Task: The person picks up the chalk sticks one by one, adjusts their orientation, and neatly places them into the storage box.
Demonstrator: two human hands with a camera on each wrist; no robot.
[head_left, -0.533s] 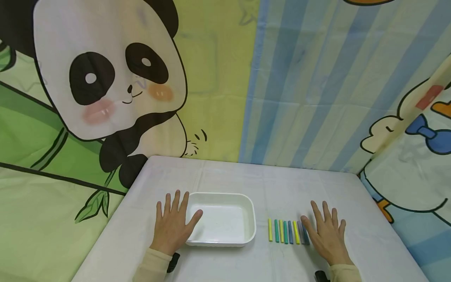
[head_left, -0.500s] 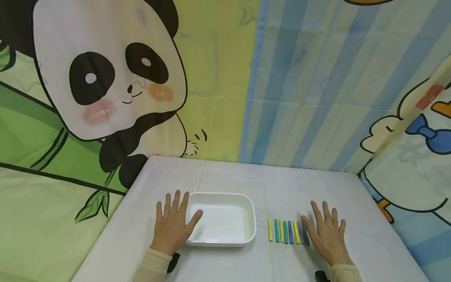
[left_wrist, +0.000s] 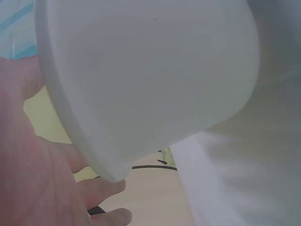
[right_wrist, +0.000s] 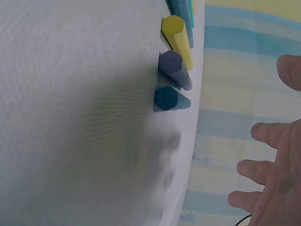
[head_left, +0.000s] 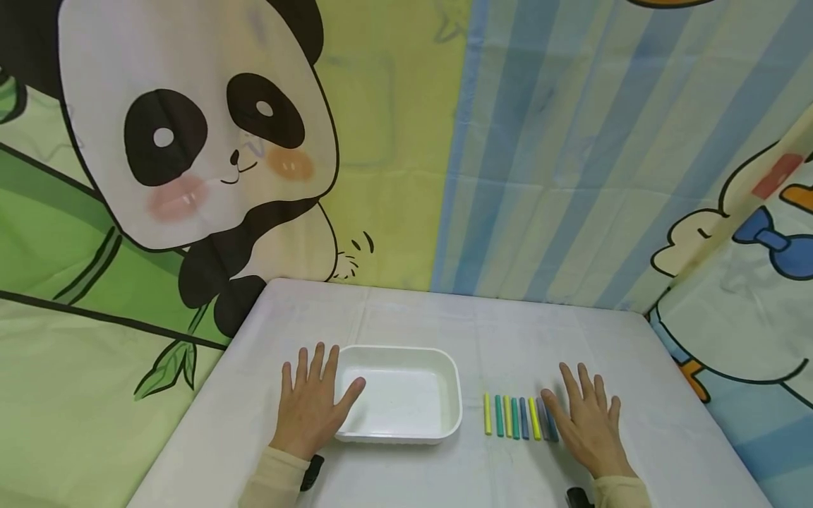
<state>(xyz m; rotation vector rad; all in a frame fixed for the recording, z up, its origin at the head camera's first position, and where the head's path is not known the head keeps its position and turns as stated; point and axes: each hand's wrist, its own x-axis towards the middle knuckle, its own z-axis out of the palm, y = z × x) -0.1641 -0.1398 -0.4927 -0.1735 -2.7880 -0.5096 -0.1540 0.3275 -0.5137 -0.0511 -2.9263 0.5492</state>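
A white rectangular tray lies on the table, its outer wall filling much of the left wrist view. My left hand is held over the tray's left side with fingers straight and spread, holding nothing. To the tray's right, several hexagonal crayon-like sticks lie side by side, among them a yellow stick, a green stick and a blue stick. Just right of the row hovers my right hand, fingers extended and apart from the sticks. Nearest it are a dark blue stick and a grey-purple stick.
A white cloth covers the table. Behind it hang printed curtains, one with a panda, another with blue stripes. A black band shows at my left wrist, and a dark device by the right.
The head view has shifted very slightly. My right hand sits a touch further left; the left hand, tray and sticks stay where they were.
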